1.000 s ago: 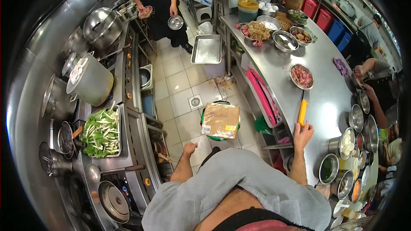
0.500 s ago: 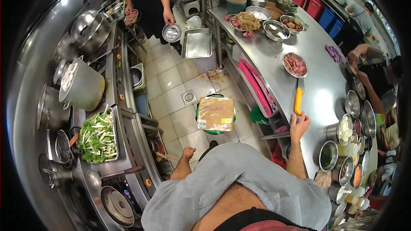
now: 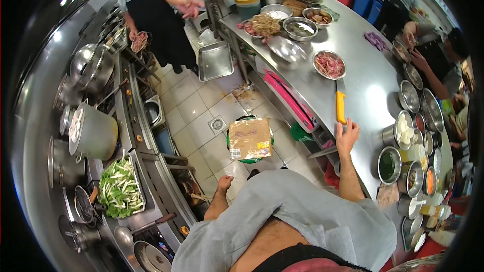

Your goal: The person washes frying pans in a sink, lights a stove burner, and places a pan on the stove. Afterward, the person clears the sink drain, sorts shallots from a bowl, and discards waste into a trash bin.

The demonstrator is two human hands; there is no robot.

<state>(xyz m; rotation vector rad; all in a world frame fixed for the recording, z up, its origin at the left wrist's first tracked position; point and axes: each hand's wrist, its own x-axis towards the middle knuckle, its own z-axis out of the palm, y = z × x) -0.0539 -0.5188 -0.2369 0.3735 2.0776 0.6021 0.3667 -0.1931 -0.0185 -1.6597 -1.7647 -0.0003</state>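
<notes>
My right hand [image 3: 348, 137] is at the edge of the steel table [image 3: 365, 156], fingers apart and empty. Its fingertips are close to the end of a yellow-handled knife [image 3: 341, 108]. The knife's blade points away, toward a metal bowl of sliced red meat [image 3: 329, 64]. My left hand [image 3: 225, 182] hangs low over the floor on the left, fingers curled in, with nothing visible in it. A shiny metal bowl [image 3: 286, 49], tilted and blurred, is at the table's far left edge. Across the aisle a co-worker's hand [image 3: 189, 8] stretches toward the table.
A cardboard box [image 3: 249, 138] sits on a green-rimmed container in the aisle. On the left counter are a tray of cut greens [image 3: 121, 186], a large pot [image 3: 96, 133] and a ladle [image 3: 124, 235]. Several bowls line the table's right side. A steel pan [image 3: 216, 60] stands beyond.
The co-worker's metal bowl has left their hand and is now at the table edge; their arm has risen and extended. The view has shifted slightly. My hands keep much the same poses.
</notes>
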